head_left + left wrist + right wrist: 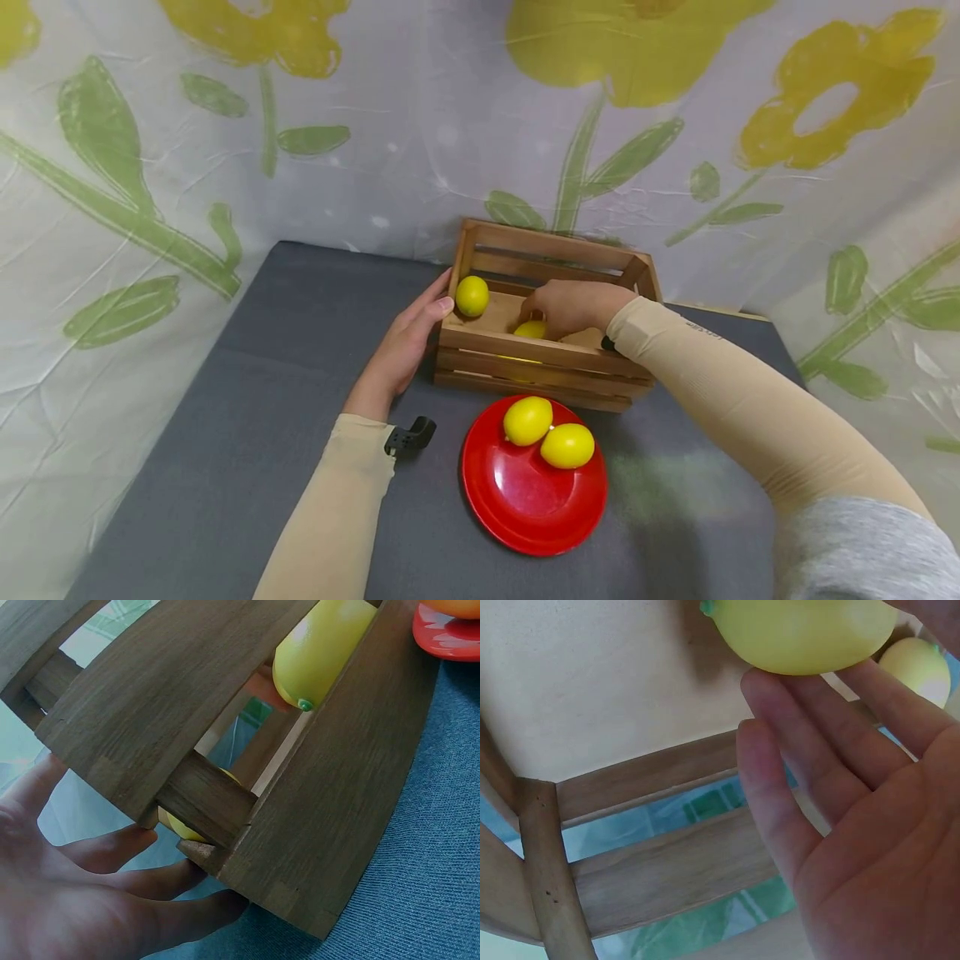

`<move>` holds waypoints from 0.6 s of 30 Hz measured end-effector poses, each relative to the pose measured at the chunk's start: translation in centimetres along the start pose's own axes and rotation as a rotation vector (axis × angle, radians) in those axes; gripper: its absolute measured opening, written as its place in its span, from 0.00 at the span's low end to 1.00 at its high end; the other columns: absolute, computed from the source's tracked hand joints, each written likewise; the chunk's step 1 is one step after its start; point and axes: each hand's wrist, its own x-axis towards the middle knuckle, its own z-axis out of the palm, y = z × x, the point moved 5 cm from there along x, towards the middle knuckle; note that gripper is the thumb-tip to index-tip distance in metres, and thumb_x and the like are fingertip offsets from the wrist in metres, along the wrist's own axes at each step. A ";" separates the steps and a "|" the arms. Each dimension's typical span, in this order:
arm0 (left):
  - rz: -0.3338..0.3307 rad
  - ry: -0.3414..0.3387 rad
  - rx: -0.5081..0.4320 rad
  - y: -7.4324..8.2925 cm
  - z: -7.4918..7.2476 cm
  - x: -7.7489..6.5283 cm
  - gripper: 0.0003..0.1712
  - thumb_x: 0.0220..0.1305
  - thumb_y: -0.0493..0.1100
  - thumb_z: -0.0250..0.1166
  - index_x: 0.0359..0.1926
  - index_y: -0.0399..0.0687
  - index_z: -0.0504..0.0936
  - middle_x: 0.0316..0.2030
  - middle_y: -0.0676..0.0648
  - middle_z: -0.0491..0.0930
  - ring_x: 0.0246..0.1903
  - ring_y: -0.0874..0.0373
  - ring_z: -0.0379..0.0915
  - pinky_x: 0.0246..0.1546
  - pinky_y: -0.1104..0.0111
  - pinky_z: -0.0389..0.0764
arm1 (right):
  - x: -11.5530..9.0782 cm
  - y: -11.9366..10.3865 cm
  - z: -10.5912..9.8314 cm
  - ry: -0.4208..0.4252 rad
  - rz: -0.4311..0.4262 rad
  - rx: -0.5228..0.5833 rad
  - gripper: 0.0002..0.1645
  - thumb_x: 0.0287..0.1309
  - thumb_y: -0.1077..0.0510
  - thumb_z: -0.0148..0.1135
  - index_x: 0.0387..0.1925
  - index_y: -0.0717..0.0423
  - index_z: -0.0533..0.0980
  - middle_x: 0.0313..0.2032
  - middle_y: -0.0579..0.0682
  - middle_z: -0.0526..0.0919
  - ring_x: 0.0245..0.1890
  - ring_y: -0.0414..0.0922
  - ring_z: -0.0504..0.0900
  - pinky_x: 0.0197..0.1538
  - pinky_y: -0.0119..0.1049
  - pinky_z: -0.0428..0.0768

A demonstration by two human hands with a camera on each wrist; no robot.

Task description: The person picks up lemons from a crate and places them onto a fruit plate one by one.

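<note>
Inside the slatted wooden crate (540, 358), my right hand (577, 307) pinches a lemon (531, 330) between thumb and fingers. The right wrist view shows this yellow lemon (802, 634) with its green tip, fingertips against its side. Through the crate's slats the left wrist view also catches the lemon (319, 656). My left hand (405, 342) rests against the crate's left end, its fingers (172, 881) extended and touching the wood. Another lemon (472, 297) lies in the crate's left corner, close to my left thumb.
In front of the crate a red plate (536, 508) carries two lemons, one at its back (528, 421) and one to the right (567, 446). A dark grey cloth (300, 400) covers the table. Behind the crate hangs a flower-printed curtain (420, 125).
</note>
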 end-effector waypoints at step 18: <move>-0.021 0.008 0.009 -0.2 -0.1 0.0 0.33 0.78 0.66 0.54 0.80 0.90 0.61 0.85 0.62 0.54 0.85 0.50 0.50 0.79 0.28 0.49 | 0.4 -0.4 0.3 0.001 0.007 -0.064 0.32 0.67 0.64 0.66 0.70 0.42 0.81 0.66 0.50 0.85 0.57 0.50 0.81 0.67 0.48 0.80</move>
